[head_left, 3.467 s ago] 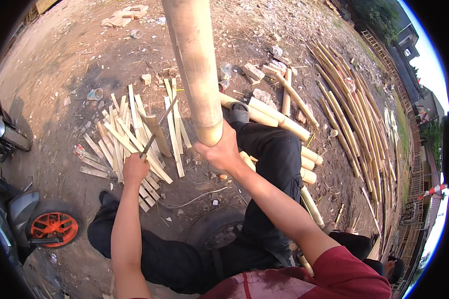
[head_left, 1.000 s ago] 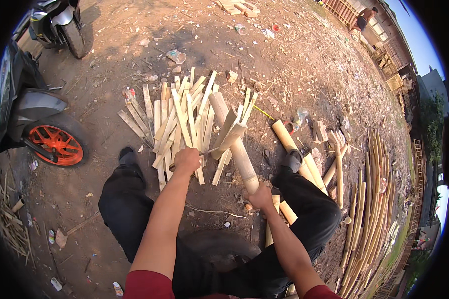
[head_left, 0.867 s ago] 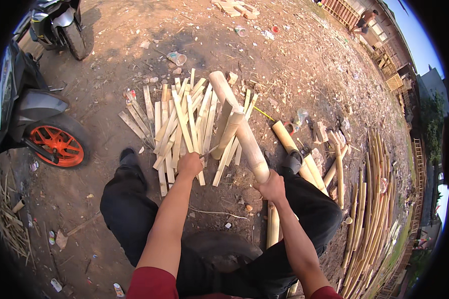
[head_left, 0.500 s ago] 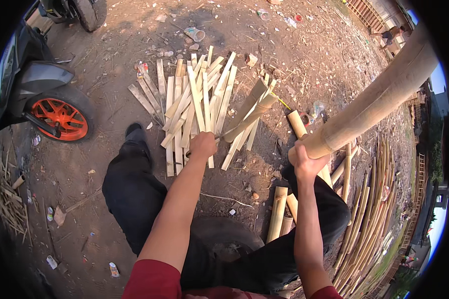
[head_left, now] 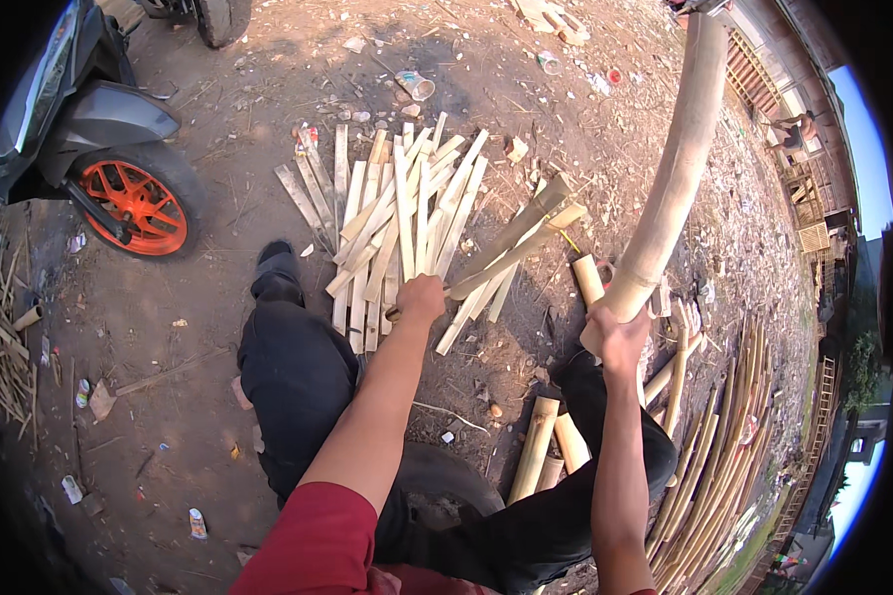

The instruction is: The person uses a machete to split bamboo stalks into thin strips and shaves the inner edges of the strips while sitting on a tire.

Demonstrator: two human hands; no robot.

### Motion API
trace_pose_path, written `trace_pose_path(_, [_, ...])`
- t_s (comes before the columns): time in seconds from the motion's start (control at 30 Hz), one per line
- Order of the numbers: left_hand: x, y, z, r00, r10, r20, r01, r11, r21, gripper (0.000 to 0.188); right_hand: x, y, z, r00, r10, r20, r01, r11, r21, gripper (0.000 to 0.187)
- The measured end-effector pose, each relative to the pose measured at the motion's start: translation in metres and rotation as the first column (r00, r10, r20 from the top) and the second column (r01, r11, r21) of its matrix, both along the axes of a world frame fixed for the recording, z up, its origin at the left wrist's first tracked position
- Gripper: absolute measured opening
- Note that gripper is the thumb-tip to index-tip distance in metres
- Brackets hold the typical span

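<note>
My left hand (head_left: 422,299) is closed around the handle of a knife (head_left: 395,314); its butt pokes out on the left, and the blade is hard to make out. My right hand (head_left: 619,337) grips the lower end of a thick bamboo pole (head_left: 670,169), which rises away from me, tilted slightly right. Beyond my left hand lies a loose pile of split bamboo strips (head_left: 407,203). Wider split bamboo pieces (head_left: 521,238) rest on the ground between my two hands.
Short bamboo sections (head_left: 535,448) lie beside my bent right leg. Long bamboo lengths (head_left: 719,446) are stacked at the right. A motorbike with an orange wheel (head_left: 134,206) stands at the left. Litter such as a plastic cup (head_left: 416,85) dots the dirt. Far right, a person (head_left: 796,129) is visible.
The bamboo pole has swung from leaning far right to more upright, still in my right hand. My left hand with the knife has shifted slightly right and nearer. The whole view has also shifted.
</note>
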State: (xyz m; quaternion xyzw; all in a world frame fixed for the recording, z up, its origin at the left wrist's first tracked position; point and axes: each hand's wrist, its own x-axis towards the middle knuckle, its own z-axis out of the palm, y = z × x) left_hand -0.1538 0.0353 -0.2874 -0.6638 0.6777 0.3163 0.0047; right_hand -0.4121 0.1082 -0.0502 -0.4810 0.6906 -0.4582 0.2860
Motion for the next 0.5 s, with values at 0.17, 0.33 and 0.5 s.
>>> trace_pose_path(0.17, [0.007, 0.000, -0.001, 1.000, 0.002, -0.015, -0.001, 0.999, 0.038, 0.022, -0.004, -0.030, 0.061, 0.997, -0.071, 0.001, 0.067, 0.940, -0.334, 0.025])
trace_pose_path(0.33, [0.016, 0.008, 0.000, 1.000, -0.008, 0.013, 0.008, 0.999, 0.033, 0.021, 0.026, 0.001, -0.107, 0.999, -0.046, 0.029, 0.050, 0.983, -0.177, 0.027])
trace_pose_path(0.5, [0.023, -0.003, 0.009, 0.990, -0.110, 0.084, 0.105, 0.992, 0.063, 0.020, 0.029, 0.065, -0.253, 0.986, 0.161, 0.030, -0.145, 0.773, 0.618, 0.031])
